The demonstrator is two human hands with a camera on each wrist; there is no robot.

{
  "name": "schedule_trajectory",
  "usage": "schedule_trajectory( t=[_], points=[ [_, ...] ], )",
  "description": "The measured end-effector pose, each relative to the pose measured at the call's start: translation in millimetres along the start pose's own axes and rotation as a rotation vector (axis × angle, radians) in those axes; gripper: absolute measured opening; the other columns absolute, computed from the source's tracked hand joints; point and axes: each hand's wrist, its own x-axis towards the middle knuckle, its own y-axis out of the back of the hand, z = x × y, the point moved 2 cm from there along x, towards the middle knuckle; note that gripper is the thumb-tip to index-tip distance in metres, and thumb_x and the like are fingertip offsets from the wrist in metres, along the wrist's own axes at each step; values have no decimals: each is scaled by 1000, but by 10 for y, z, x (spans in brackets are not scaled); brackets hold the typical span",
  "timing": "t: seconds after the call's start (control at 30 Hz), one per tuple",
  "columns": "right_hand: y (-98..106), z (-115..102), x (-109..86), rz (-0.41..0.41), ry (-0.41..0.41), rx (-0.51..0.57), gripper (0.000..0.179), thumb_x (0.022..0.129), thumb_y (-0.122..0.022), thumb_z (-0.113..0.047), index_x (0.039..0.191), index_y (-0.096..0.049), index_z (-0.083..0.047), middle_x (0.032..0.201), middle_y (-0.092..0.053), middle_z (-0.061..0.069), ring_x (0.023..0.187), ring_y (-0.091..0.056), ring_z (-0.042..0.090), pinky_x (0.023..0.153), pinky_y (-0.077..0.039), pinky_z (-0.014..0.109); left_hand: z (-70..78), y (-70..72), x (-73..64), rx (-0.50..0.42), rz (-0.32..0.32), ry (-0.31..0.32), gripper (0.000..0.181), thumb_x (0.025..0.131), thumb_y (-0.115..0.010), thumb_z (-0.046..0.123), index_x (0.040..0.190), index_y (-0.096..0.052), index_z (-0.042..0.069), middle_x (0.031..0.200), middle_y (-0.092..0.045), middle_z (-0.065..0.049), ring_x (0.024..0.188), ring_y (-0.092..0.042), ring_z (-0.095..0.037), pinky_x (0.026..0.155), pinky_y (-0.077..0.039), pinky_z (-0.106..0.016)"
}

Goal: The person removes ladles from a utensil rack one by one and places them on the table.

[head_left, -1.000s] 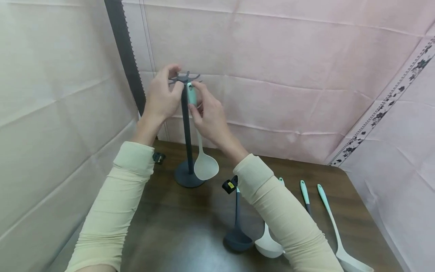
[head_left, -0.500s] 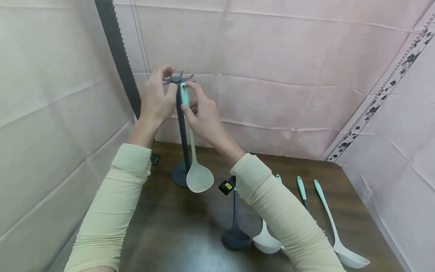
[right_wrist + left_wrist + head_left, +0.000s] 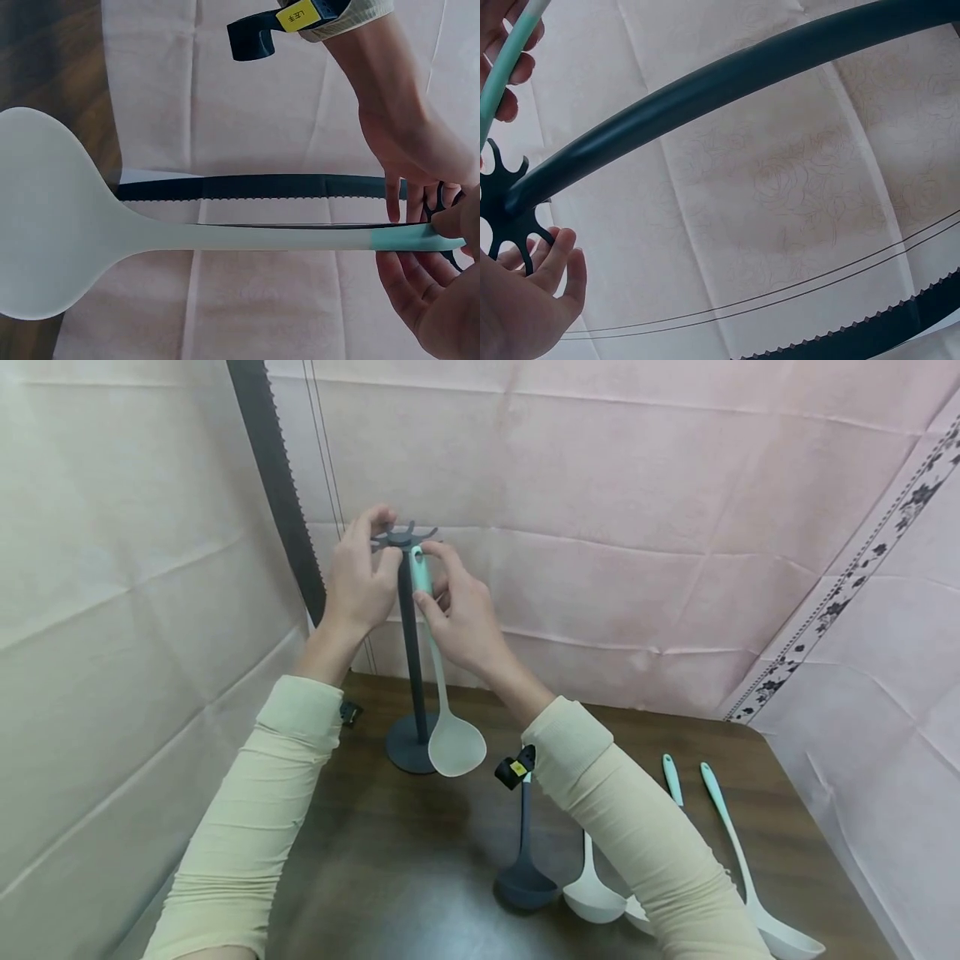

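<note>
The right hand (image 3: 463, 614) pinches the mint-green handle of a pale ladle (image 3: 456, 745) near its holed end. The ladle hangs bowl-down, its handle end just in front of the hooks of a dark utensil stand (image 3: 410, 643). In the right wrist view the ladle's broad bowl (image 3: 45, 214) fills the left side. The left hand (image 3: 363, 572) grips the stand's top from the left, thumb in front and fingers behind. In the left wrist view several curved hooks (image 3: 510, 217) of the stand show beside the fingers.
On the brown table (image 3: 360, 860) lie a dark ladle (image 3: 525, 885), a white ladle (image 3: 594, 893) and a long white utensil with a green handle (image 3: 735, 839). Another green handle (image 3: 672, 777) is partly hidden by the right sleeve. Pale cloth (image 3: 600, 527) hangs around the table.
The ladle's bowl has swung slightly toward me, then partly back toward the stand. Both hands keep their holds at the stand's top. The head view shifts a little.
</note>
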Motion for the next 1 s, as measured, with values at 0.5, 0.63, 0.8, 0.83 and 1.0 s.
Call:
schedule_trajectory(
  t=[0.5, 0.63, 0.8, 0.83, 1.0],
  points=[
    [72, -40, -41, 20, 41, 47, 54, 103, -66, -6, 152, -47, -14, 90, -66, 7, 73, -66, 16, 71, -58, 32, 3, 0, -10, -15, 15, -20, 60, 99, -42, 28, 154, -48, 4, 150, -59, -10, 138, -54, -23, 115, -38, -34],
    [76, -28, -69, 20, 52, 44, 54, 103, -66, -7, 152, -46, -13, 91, -65, 8, 73, -67, 17, 72, -58, 32, -6, -4, -13, -16, 20, -18, 60, 99, -42, 28, 154, -49, 4, 150, -59, -9, 137, -54, -23, 116, -37, -34],
    [82, -2, -96, 28, 53, 44, 53, 103, -67, -8, 152, -46, -14, 92, -65, 7, 74, -67, 16, 72, -58, 32, -8, -8, -18, -16, 21, -13, 60, 99, -42, 29, 153, -49, 4, 149, -59, -9, 137, -54, -22, 116, -37, -34],
    [88, 3, -99, 32, 52, 48, 53, 103, -66, -8, 152, -47, -14, 92, -65, 7, 74, -68, 16, 72, -58, 32, -9, -9, -18, -16, 21, -13, 60, 100, -42, 29, 153, -49, 4, 149, -59, -9, 137, -54, -22, 116, -37, -34],
    [130, 17, -107, 50, 51, 58, 52, 103, -67, -8, 151, -47, -13, 93, -66, 8, 75, -69, 18, 70, -59, 32, -7, -11, -12, -18, 18, -13, 59, 100, -41, 29, 153, -48, 3, 149, -59, -10, 137, -54, -22, 117, -36, -32]
  ],
)
